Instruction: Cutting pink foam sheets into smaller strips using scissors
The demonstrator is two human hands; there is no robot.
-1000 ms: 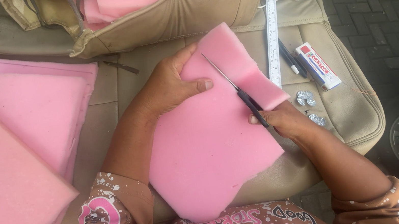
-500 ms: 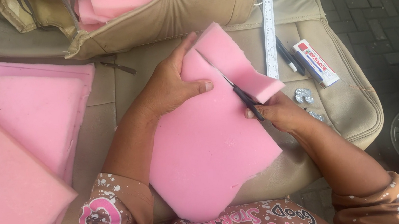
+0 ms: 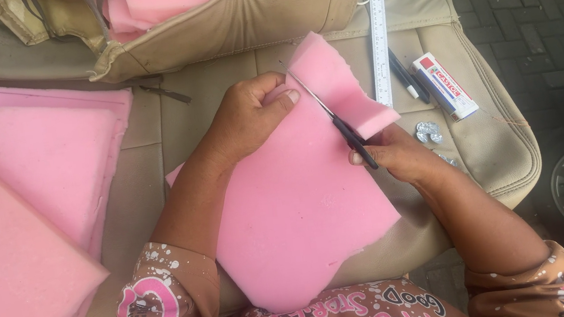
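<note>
While scissors (image 3: 350,138) bite into pink foam sheet (image 3: 295,200) lying across beige car seat (image 3: 491,145), head view shows left hand (image 3: 247,116) clamped on far edge, right hand (image 3: 398,154) closed around handles. Foam judged light, soft, floppy; best held close beside cut. Ruler (image 3: 379,44) lies just right.
</note>
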